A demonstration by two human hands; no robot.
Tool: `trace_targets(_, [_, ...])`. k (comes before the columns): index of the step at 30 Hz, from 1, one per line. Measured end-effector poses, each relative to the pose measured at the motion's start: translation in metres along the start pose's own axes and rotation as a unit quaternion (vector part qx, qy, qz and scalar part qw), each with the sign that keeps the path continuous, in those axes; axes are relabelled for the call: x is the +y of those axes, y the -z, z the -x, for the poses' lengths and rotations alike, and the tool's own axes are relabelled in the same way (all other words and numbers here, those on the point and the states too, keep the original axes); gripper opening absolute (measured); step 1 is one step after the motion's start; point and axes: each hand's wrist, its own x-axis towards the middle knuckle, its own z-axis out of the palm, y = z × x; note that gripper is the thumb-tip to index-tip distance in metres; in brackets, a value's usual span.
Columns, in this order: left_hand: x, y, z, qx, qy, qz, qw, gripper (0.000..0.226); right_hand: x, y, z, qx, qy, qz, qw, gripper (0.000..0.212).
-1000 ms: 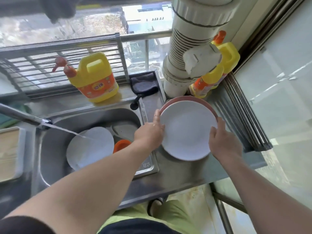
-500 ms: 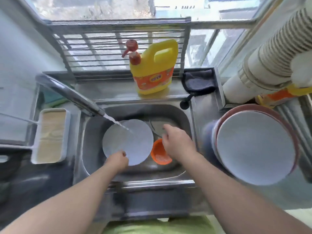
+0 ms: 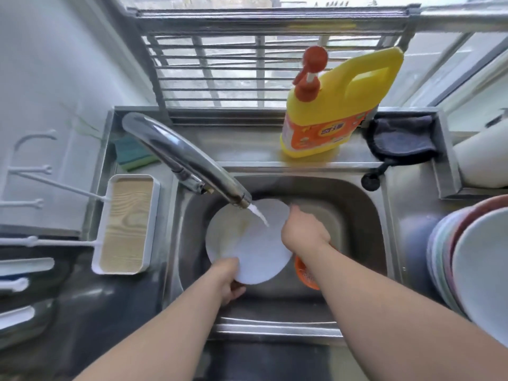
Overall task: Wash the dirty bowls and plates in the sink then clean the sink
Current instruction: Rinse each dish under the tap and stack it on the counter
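A white plate (image 3: 255, 254) with a yellowish smear on its left half is tilted up inside the steel sink (image 3: 365, 215), under the running tap (image 3: 189, 166). My left hand (image 3: 229, 281) grips the plate's near rim from below. My right hand (image 3: 303, 233) holds its right edge, one finger stretched along the far rim. An orange bowl (image 3: 305, 276) lies in the sink beneath my right wrist, mostly hidden. A stack of washed plates and bowls (image 3: 472, 254) stands on the counter at the right.
A yellow detergent bottle (image 3: 335, 105) with a red pump stands on the ledge behind the sink, beside a dark cloth (image 3: 401, 138). A green sponge (image 3: 134, 155) lies back left. A white tray with a wooden base (image 3: 125, 224) sits left of the sink.
Both hands left the plate stack on the right and went into the sink. They took hold of the white plate and tilted it up under the water; my view swung left.
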Motion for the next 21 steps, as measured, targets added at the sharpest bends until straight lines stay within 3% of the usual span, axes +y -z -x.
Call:
trace_targets(4, [0.01,0.0,0.007,0.025,0.004,-0.012,1.0,0.027,-0.017,0.035,0.016,-0.002,-0.028,-0.015,0.999,0.042])
trace_targets(8, [0.018,0.0,0.044,-0.004,0.036,-0.073,0.997,0.028,-0.022,0.077,0.031,-0.029,-0.019,0.035,0.999,0.013])
trace_targets(12, [0.023,-0.006,0.085,-0.037,-0.022,-0.162,0.986,0.028,0.008,0.109,0.052,-0.026,-0.014,0.071,0.997,0.023])
trace_targets(15, [0.032,0.001,0.1,-0.041,-0.14,-0.149,0.978,0.026,0.049,0.097,0.078,-0.003,-0.074,0.022,0.997,0.042])
trace_targets(18, [0.045,0.023,0.111,0.026,-0.318,-0.295,0.901,0.026,0.073,0.051,0.103,-0.046,-0.12,-0.087,0.988,0.039])
trace_targets(21, [0.059,0.044,0.129,0.076,-0.435,-0.383,0.811,0.031,0.067,-0.001,0.109,-0.084,-0.16,-0.291,0.94,0.041])
